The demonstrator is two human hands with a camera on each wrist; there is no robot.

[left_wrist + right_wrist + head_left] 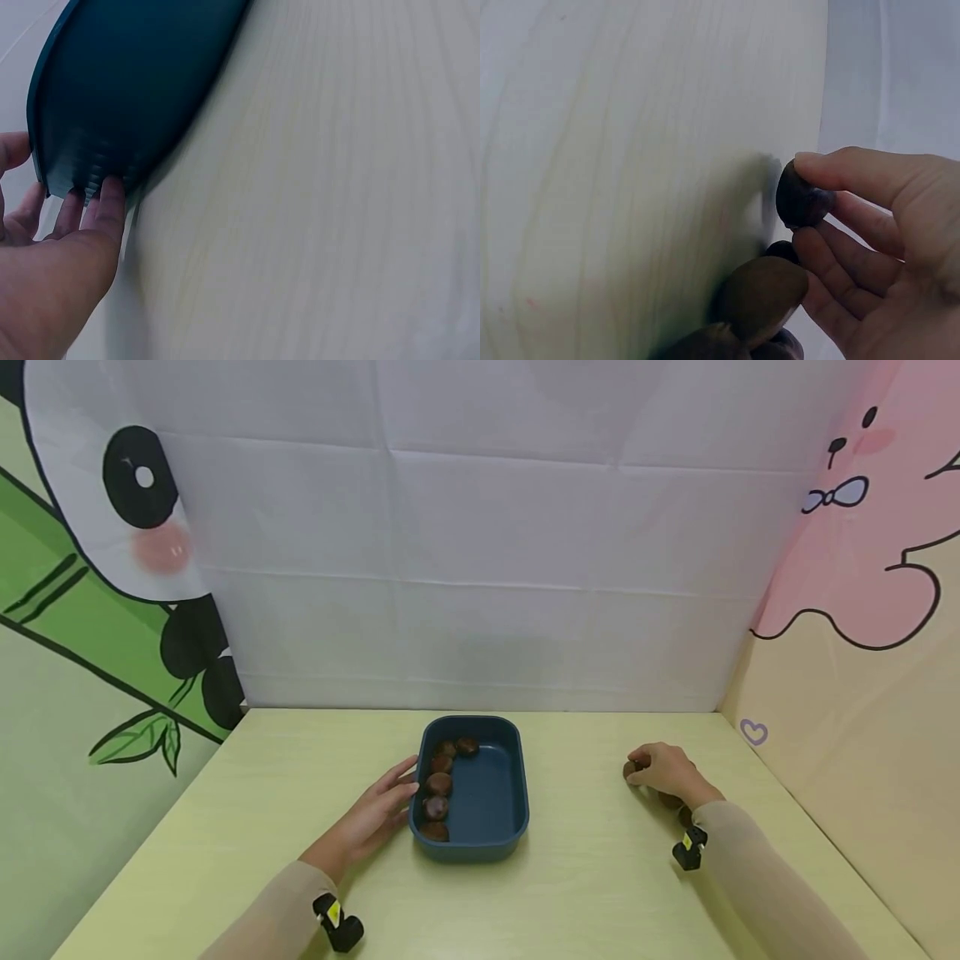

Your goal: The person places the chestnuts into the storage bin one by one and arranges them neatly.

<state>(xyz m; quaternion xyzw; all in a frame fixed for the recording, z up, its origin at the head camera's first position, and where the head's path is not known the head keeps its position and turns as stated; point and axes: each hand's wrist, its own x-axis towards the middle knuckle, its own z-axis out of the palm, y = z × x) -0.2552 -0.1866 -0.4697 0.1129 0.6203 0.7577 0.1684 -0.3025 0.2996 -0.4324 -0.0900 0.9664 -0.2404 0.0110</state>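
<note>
A blue plastic box (480, 852) stands on the table with several brown chestnuts (438, 784) lined along its left side. My left hand (372, 814) touches the box's left wall, its fingers extended; in the left wrist view the fingertips (112, 187) press the outside of the wall near a rounded end. Off to the right, my right hand (670, 772) pinches one chestnut (802, 196) between thumb and fingers. Just under that hand lie several more chestnuts (761, 300), mostly hidden by it in the head view.
The pale wooden table (577, 893) runs back to a white sheet (487, 527). Walls with cartoon drawings stand on both sides, a panda (142, 477) on the left and a pink animal (847, 552) on the right.
</note>
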